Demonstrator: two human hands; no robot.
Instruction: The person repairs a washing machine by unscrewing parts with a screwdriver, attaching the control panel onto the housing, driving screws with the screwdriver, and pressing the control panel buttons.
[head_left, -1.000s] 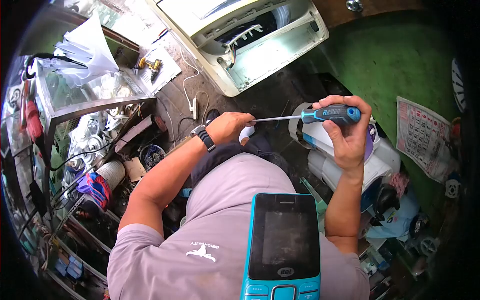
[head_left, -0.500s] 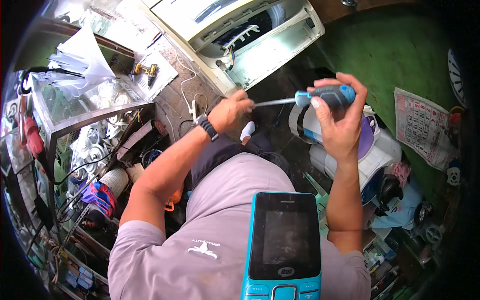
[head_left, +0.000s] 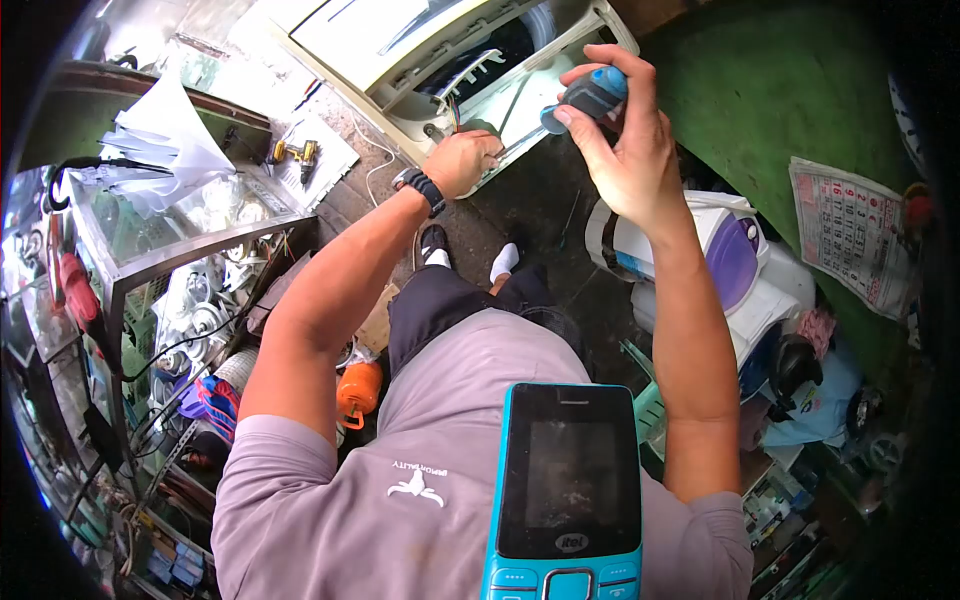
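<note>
My right hand [head_left: 640, 150] grips the blue and dark grey handle of a screwdriver [head_left: 590, 97], fingers wrapped round it. The shaft slants down and left to my left hand [head_left: 465, 163], whose fingers are closed at its far end; the tip is hidden there. A black watch [head_left: 421, 190] is on the left wrist. Both hands are at the near edge of an off-white appliance housing [head_left: 345, 72], open at this end. Inside, thin coloured wires [head_left: 456, 113] and a white plastic bracket [head_left: 475, 70] show.
A yellow drill [head_left: 297, 158] lies on paper to the left, beside a glass case [head_left: 150, 245] full of white parts. White and purple appliances [head_left: 735, 265] stand at right, near a calendar sheet [head_left: 850, 235]. A blue phone [head_left: 570, 475] hangs at my chest.
Both hands have moved forward with the screwdriver, closer to the open housing. The right hand has also shifted left, and the screwdriver now tilts more steeply.
</note>
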